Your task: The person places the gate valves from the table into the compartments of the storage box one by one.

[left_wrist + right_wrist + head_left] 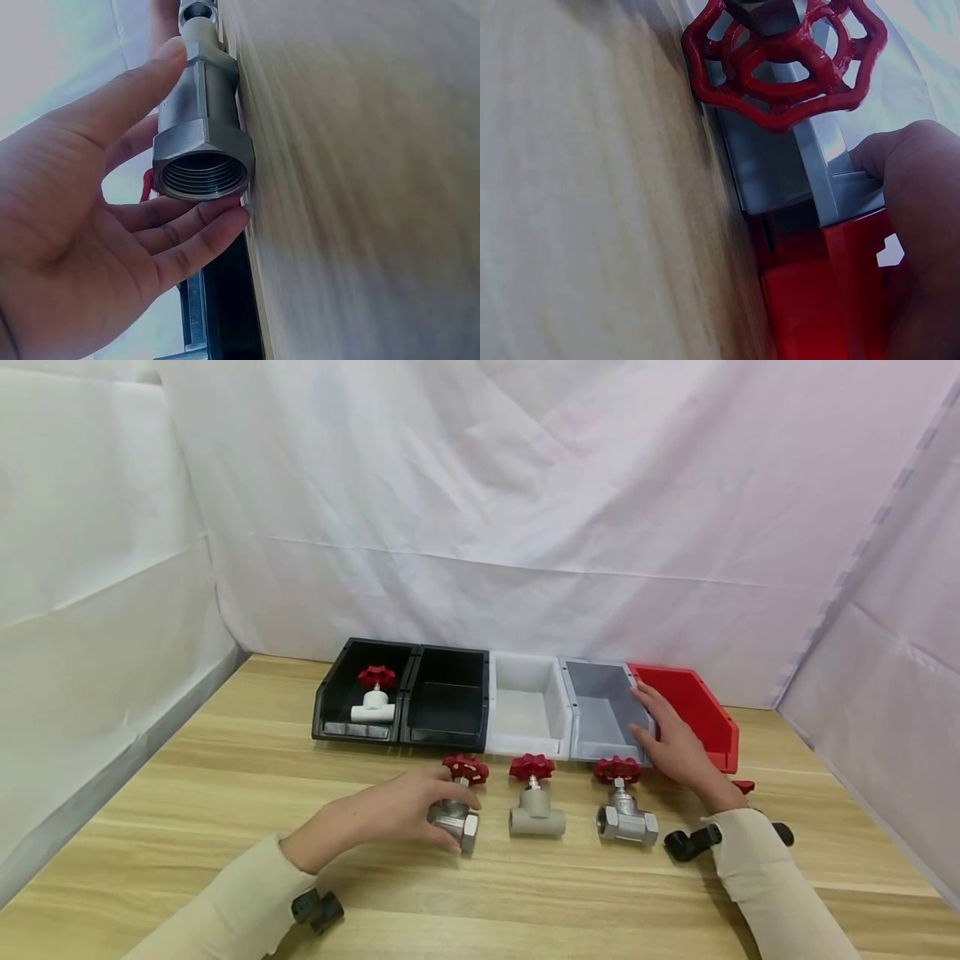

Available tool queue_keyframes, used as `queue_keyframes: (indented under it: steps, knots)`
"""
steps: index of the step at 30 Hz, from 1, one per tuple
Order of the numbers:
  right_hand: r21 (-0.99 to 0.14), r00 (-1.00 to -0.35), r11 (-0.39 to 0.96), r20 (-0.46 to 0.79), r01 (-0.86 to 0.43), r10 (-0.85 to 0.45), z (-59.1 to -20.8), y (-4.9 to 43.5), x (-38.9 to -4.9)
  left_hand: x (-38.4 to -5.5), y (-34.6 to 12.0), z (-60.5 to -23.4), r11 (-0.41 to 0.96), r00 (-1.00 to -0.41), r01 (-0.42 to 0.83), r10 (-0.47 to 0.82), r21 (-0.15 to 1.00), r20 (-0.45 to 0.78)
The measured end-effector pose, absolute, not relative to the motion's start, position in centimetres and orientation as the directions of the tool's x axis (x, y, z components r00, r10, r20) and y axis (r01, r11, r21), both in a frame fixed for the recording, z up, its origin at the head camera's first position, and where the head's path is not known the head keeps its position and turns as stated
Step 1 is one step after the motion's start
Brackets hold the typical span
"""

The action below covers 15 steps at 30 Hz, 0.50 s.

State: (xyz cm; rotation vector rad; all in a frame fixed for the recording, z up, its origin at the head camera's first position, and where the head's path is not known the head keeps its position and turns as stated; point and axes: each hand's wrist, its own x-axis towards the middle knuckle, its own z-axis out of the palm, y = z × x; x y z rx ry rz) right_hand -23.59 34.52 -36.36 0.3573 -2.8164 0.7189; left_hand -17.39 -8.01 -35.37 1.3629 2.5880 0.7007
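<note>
My left hand curves round a metal valve with a red handwheel. In the left wrist view the thumb lies along its body, and fingers reach round the far side, below the threaded opening. My right hand rests at the right side wall of the grey bin, fingers extended over it. Seen from the right wrist, the thumb touches the grey rim beside the red bin. Just below that hand stands another metal valve, its red handwheel near the grey bin's front.
A beige plastic valve stands between the metal ones. In the leftmost black bin is a white valve. A second black bin and a white bin continue the row. A red handle shows behind the right forearm.
</note>
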Motion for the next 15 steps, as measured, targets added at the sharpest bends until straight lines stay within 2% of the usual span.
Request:
queue_keyframes:
  steps: [15]
  knots:
    - [-0.441,-0.946,0.850,0.268,-0.287,-0.181,-36.44,34.59,-23.54,-17.15,-7.61,-35.29,0.513,-0.585,0.748,0.809,0.421,0.054]
